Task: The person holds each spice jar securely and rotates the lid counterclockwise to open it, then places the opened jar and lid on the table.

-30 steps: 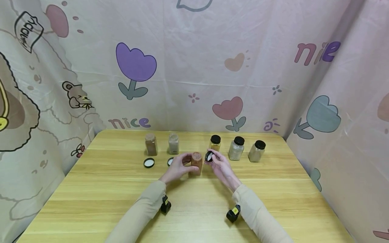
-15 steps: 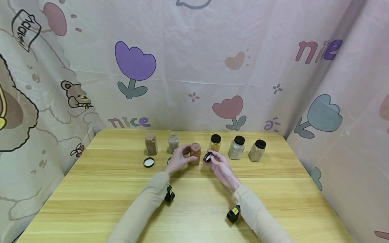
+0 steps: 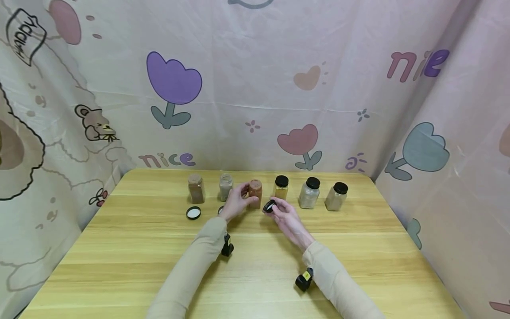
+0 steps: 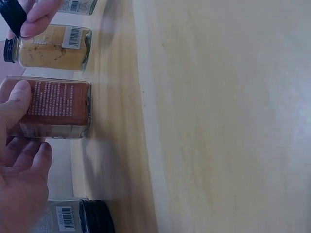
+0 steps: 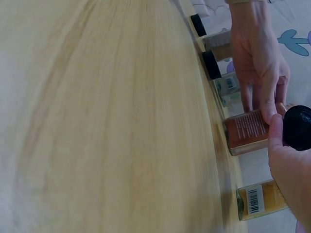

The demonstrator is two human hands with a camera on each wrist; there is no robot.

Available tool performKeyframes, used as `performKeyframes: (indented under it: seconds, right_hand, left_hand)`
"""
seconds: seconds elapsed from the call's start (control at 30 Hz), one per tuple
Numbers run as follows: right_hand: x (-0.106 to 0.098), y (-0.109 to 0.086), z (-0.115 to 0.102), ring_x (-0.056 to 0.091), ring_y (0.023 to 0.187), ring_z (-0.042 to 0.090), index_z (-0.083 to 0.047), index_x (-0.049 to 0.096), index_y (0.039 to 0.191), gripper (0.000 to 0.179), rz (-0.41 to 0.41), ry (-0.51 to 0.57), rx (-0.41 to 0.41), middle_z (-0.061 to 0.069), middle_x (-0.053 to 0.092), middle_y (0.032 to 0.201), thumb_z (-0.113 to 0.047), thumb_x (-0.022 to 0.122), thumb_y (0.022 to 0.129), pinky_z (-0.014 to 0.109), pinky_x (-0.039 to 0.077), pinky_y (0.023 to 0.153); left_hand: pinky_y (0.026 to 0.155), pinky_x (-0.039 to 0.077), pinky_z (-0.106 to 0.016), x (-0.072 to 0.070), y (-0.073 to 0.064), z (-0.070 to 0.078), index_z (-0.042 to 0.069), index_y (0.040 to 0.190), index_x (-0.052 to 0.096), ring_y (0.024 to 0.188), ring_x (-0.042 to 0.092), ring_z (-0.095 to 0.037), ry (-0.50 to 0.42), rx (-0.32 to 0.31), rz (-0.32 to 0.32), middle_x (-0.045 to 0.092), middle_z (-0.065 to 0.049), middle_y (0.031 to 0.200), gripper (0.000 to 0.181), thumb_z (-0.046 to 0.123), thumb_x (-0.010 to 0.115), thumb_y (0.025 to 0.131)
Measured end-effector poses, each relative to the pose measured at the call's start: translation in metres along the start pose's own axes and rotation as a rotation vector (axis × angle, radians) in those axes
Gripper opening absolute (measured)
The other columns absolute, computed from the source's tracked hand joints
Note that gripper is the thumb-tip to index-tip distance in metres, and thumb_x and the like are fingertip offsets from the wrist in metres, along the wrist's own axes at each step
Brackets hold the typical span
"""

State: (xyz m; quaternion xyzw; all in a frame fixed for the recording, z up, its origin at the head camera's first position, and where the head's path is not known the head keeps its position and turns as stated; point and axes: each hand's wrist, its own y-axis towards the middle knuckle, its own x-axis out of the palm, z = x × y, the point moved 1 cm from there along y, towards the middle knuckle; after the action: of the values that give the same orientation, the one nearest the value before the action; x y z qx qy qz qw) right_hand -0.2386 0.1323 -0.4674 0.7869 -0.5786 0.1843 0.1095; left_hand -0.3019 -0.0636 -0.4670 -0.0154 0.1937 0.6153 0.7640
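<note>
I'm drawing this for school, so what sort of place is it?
Probably an indoor corner set up for tabletop work: cartoon-printed cloth hangs behind and beside a wooden table, where several small jars stand near the back.

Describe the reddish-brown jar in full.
The reddish-brown jar looks like clear, squarish glass with reddish-brown contents, pale print on one face. It is uncapped and upright, between a grey jar and a yellow jar; whether it touches the table is unclear. The left hand holds it, thumb on the printed face.

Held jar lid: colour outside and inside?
The held jar lid is black outside and white inside; the head view shows both best.
</note>
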Motion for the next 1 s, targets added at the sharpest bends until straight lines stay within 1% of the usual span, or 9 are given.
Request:
performKeyframes:
  seconds: [0.1, 0.3, 0.4, 0.53, 0.57, 0.77, 0.87, 0.93, 1.0]
  right_hand:
    - [0.0, 0.001, 0.001, 0.063, 0.108, 0.013, 0.012, 0.019, 0.152, 0.053, 0.003, -0.018, 0.006, 0.026, 0.037, 0.146, 0.005, 0.037, 0.103, 0.021, 0.052, 0.102]
    - [-0.001, 0.003, 0.004, 0.065, 0.105, 0.011, 0.012, 0.019, 0.153, 0.056, -0.019, -0.056, 0.038, 0.033, 0.027, 0.152, 0.004, 0.042, 0.103, 0.019, 0.052, 0.101]
    - [-0.002, 0.003, 0.005, 0.066, 0.104, 0.01, 0.011, 0.02, 0.153, 0.057, -0.025, -0.1, 0.044, 0.031, 0.031, 0.15, 0.001, 0.045, 0.103, 0.016, 0.051, 0.1]
    - [-0.003, 0.003, 0.006, 0.065, 0.104, 0.009, 0.012, 0.022, 0.152, 0.057, -0.02, -0.138, 0.045, 0.023, 0.039, 0.144, -0.001, 0.047, 0.103, 0.015, 0.05, 0.097]
    - [-0.003, 0.003, 0.007, 0.065, 0.104, 0.009, 0.012, 0.023, 0.152, 0.056, -0.018, -0.135, 0.048, 0.022, 0.039, 0.143, 0.0, 0.047, 0.103, 0.015, 0.05, 0.097]
    - [0.0, 0.004, 0.006, 0.064, 0.104, 0.007, 0.014, 0.024, 0.151, 0.054, -0.016, -0.144, 0.041, 0.025, 0.036, 0.146, 0.004, 0.046, 0.102, 0.014, 0.05, 0.098]
    - [0.001, 0.005, 0.006, 0.064, 0.103, 0.006, 0.015, 0.025, 0.15, 0.054, -0.003, -0.143, 0.044, 0.021, 0.038, 0.142, 0.008, 0.046, 0.1, 0.014, 0.051, 0.098]
    - [0.001, 0.006, 0.006, 0.064, 0.103, 0.005, 0.016, 0.026, 0.149, 0.055, 0.005, -0.155, 0.047, 0.019, 0.042, 0.138, 0.008, 0.048, 0.1, 0.015, 0.051, 0.098]
    - [0.001, 0.007, 0.005, 0.065, 0.102, 0.005, 0.016, 0.028, 0.149, 0.055, 0.014, -0.172, 0.056, 0.017, 0.044, 0.135, 0.008, 0.05, 0.099, 0.016, 0.051, 0.099]
  left_hand:
    - [0.117, 0.041, -0.047, 0.0, 0.002, 0.0, -0.009, 0.144, 0.046, 0.139, 0.049, -0.04, 0.006, -0.005, 0.007, 0.053, -0.029, 0.144, 0.062, 0.003, 0.073, 0.09]
    - [0.119, 0.039, -0.047, 0.0, 0.007, 0.001, -0.009, 0.146, 0.043, 0.141, 0.046, -0.04, 0.031, -0.002, 0.02, 0.049, -0.03, 0.148, 0.061, 0.001, 0.07, 0.091]
    - [0.119, 0.039, -0.048, 0.0, 0.009, 0.002, -0.01, 0.145, 0.043, 0.141, 0.046, -0.041, 0.044, 0.0, 0.027, 0.049, -0.03, 0.148, 0.061, 0.0, 0.07, 0.091]
    - [0.118, 0.038, -0.049, 0.001, 0.011, 0.002, -0.008, 0.146, 0.042, 0.141, 0.045, -0.042, 0.058, -0.01, 0.028, 0.048, -0.03, 0.148, 0.063, 0.002, 0.071, 0.091]
    - [0.118, 0.038, -0.05, 0.001, 0.011, 0.002, -0.008, 0.147, 0.042, 0.141, 0.045, -0.042, 0.061, -0.012, 0.026, 0.048, -0.03, 0.149, 0.063, 0.002, 0.071, 0.092]
    - [0.119, 0.038, -0.049, 0.003, 0.015, -0.001, -0.008, 0.148, 0.04, 0.142, 0.045, -0.041, 0.093, -0.004, 0.009, 0.048, -0.029, 0.149, 0.061, 0.003, 0.068, 0.094]
    - [0.119, 0.038, -0.05, 0.003, 0.015, -0.001, -0.006, 0.15, 0.037, 0.143, 0.044, -0.04, 0.122, -0.008, 0.006, 0.048, -0.027, 0.15, 0.062, 0.004, 0.066, 0.096]
    - [0.12, 0.037, -0.05, 0.003, 0.014, -0.001, -0.006, 0.152, 0.034, 0.144, 0.041, -0.04, 0.135, -0.015, 0.002, 0.044, -0.027, 0.153, 0.064, 0.006, 0.065, 0.097]
    - [0.121, 0.034, -0.05, 0.003, 0.011, 0.001, -0.005, 0.155, 0.028, 0.148, 0.036, -0.039, 0.134, -0.033, -0.005, 0.036, -0.027, 0.158, 0.067, 0.006, 0.062, 0.099]
